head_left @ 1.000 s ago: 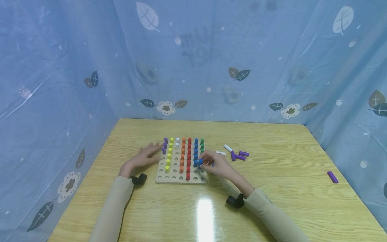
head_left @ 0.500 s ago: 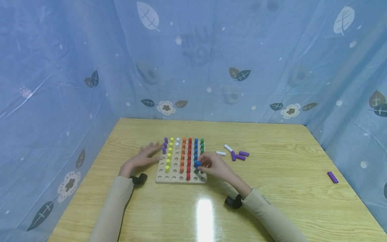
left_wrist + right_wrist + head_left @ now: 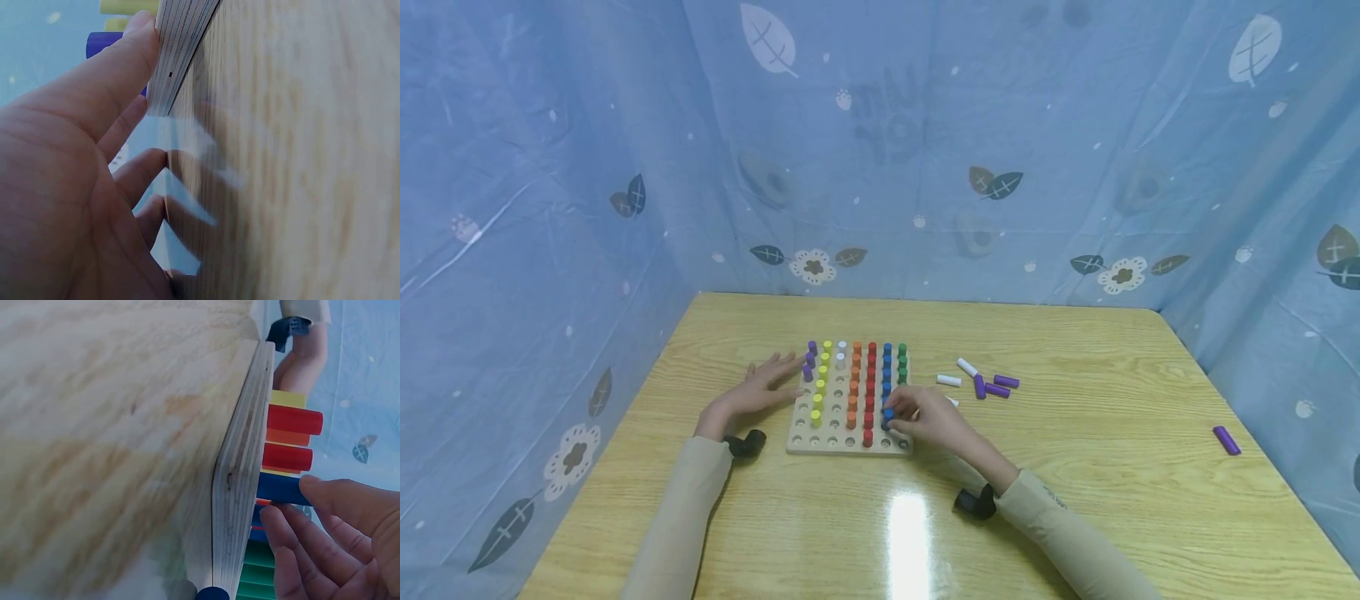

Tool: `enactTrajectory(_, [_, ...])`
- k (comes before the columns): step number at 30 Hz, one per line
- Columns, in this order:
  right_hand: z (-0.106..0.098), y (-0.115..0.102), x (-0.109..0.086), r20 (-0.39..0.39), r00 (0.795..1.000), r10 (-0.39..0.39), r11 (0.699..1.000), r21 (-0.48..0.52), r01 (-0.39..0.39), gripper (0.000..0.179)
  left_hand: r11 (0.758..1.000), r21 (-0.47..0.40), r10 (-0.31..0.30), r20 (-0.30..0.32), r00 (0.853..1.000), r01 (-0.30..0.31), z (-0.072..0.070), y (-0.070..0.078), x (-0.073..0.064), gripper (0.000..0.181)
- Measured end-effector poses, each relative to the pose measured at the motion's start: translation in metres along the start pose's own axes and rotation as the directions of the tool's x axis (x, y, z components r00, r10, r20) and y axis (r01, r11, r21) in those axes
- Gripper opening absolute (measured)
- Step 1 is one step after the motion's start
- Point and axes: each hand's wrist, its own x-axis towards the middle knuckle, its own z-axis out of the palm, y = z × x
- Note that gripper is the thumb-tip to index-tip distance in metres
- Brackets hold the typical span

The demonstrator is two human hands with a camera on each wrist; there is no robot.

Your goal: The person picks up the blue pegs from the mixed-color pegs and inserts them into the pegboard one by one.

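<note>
A wooden pegboard (image 3: 850,448) stands on the table, with rows of purple, yellow, white, orange, red, blue and green pegs in its holes. My right hand (image 3: 934,417) pinches a blue peg (image 3: 281,489) between thumb and fingers. The peg stands upright, its lower end right at the board's face, at the near end of the blue row. At the board's left side my left hand (image 3: 752,396) lies with fingers spread. In the left wrist view, its thumb (image 3: 125,69) rests against the board's edge, close to a purple peg (image 3: 103,45).
Right of the board lie white pegs (image 3: 948,380) and several purple pegs (image 3: 997,390). One white peg is partly covered by my right hand. A loose blue peg (image 3: 212,593) shows beside the board. A lone purple peg (image 3: 1227,440) lies near the table's right edge.
My right hand has carried the blue peg left and toward the near side, down to the board's blue row. My left hand has stayed put.
</note>
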Motion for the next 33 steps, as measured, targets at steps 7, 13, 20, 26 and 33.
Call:
enactTrajectory(7, [0.003, 0.001, 0.000, 0.011, 0.999, 0.046, 0.998, -0.049, -0.045, 0.018, 1.000, 0.000, 0.023, -0.004, 1.000, -0.023, 0.001, 0.003, -0.001, 0.067])
enactTrajectory(13, [0.003, 0.001, 0.000, 0.021, 0.998, 0.054, 0.997, -0.050, -0.053, 0.019, 1.000, 0.004, 0.022, -0.001, 1.000, -0.022, 0.001, 0.004, -0.002, 0.068])
enactTrajectory(20, [-0.002, 0.002, -0.002, -0.007, 0.999, 0.042, 0.997, -0.066, -0.043, 0.020, 1.000, 0.018, 0.023, -0.005, 1.000, -0.023, 0.001, 0.001, -0.001, 0.069])
enactTrajectory(26, [-0.010, 0.005, -0.005, -0.036, 0.999, 0.025, 0.998, -0.059, -0.027, 0.019, 1.000, 0.007, 0.024, -0.003, 1.000, -0.024, 0.001, 0.001, -0.001, 0.069])
enactTrajectory(33, [-0.020, 0.009, -0.009, -0.051, 0.999, 0.005, 0.999, -0.035, -0.007, 0.020, 1.000, -0.002, 0.021, -0.004, 1.000, -0.022, 0.000, 0.001, -0.001, 0.069])
